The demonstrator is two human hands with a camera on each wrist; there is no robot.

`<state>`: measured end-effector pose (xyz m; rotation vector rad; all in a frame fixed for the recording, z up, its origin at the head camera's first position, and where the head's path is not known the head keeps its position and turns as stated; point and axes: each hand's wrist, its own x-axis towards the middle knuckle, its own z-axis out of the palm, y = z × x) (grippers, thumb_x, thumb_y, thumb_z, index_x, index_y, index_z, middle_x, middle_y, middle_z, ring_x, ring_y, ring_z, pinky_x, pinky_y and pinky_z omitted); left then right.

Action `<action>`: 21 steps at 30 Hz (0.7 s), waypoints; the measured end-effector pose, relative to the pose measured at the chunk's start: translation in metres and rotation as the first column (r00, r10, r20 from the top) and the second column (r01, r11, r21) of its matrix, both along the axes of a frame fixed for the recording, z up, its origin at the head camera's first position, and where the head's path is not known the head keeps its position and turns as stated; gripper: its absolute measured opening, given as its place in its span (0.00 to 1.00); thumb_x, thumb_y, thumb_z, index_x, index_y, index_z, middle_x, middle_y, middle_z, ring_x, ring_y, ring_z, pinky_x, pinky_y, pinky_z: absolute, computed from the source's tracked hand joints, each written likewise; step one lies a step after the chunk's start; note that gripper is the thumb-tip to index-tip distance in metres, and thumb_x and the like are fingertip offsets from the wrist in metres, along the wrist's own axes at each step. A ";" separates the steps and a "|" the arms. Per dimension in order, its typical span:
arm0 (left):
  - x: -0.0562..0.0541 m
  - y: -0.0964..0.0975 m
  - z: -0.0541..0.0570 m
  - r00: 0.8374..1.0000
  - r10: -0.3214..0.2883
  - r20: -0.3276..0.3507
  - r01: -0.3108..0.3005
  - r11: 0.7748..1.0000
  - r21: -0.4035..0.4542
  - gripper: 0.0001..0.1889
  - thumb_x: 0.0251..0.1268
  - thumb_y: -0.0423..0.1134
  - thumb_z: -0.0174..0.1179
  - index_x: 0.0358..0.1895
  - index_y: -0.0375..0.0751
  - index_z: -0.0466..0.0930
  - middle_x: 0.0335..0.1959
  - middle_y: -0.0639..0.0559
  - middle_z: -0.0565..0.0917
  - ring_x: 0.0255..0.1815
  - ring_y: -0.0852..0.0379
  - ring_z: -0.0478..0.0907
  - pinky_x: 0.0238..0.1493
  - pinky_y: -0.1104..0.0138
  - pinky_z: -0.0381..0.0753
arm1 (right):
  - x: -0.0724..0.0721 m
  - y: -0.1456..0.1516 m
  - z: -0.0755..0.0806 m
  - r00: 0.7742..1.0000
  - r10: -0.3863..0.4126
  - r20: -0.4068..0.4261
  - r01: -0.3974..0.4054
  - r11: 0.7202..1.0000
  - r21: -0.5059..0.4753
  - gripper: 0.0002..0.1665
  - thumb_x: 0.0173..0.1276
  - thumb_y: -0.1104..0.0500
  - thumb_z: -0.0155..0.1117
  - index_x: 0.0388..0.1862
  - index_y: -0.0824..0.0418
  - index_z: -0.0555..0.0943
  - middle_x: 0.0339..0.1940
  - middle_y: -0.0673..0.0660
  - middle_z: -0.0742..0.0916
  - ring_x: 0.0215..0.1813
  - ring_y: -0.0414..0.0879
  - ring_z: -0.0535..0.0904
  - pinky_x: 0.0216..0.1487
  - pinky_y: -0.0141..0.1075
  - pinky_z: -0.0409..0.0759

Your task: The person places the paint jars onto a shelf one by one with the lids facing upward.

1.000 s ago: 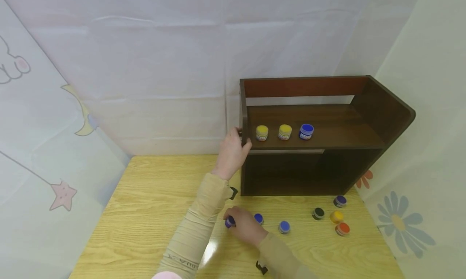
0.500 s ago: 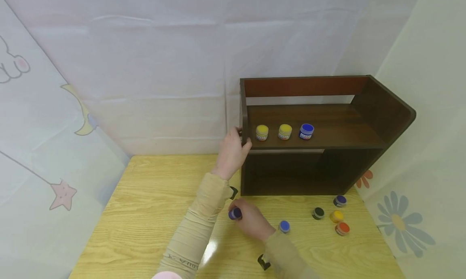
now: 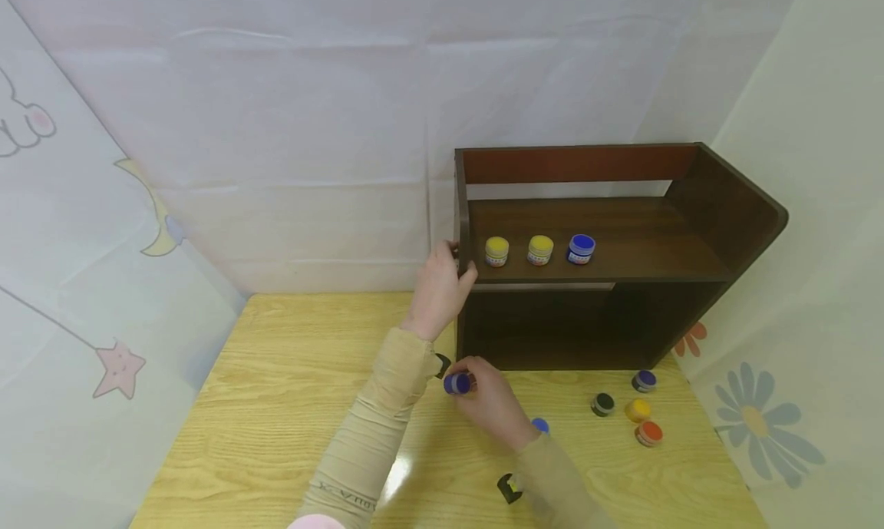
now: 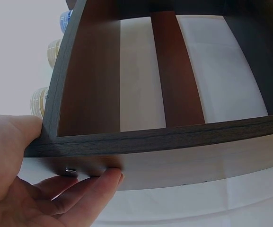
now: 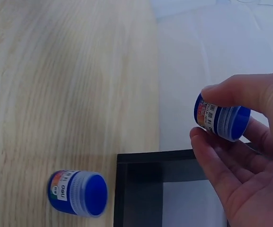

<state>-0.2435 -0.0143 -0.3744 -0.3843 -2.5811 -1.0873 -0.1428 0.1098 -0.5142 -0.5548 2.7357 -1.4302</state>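
My right hand [image 3: 493, 406] pinches a small blue paint jar [image 5: 221, 118] between thumb and fingers, tilted on its side. In the head view this jar [image 3: 457, 383] is off the tabletop, just in front of the lower left corner of the dark wooden shelf [image 3: 594, 279]. My left hand [image 3: 440, 292] grips the front edge of the shelf's left side panel [image 4: 141, 142], its thumb on the front edge and its fingers along the outer face. Another blue paint jar [image 5: 77, 194] stands on the table in the right wrist view; my right hand hides it in the head view.
On the upper board stand two yellow jars [image 3: 541, 250] and a blue jar [image 3: 582, 249]. A lighter blue jar [image 3: 541, 425], partly covered by my right wrist, and black [image 3: 603, 405], orange-yellow [image 3: 638, 411], red [image 3: 649, 434] and dark blue jars [image 3: 644, 381] stand on the wooden table [image 3: 297, 406].
My right hand has lifted the blue jar away from the table and carried it forward and a little right, toward the shelf, tipping it. The left hand has stayed on the side panel.
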 end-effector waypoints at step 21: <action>-0.001 0.000 -0.001 1.000 0.004 -0.021 -0.004 1.000 -0.022 0.21 0.74 0.38 0.59 0.61 0.25 0.70 0.50 0.35 0.81 0.46 0.44 0.84 0.41 0.62 0.86 | -0.002 0.014 0.029 0.979 -0.171 -0.115 0.157 0.980 -0.125 0.24 0.59 0.69 0.76 0.56 0.64 0.85 0.48 0.51 0.82 0.43 0.43 0.80 0.47 0.41 0.84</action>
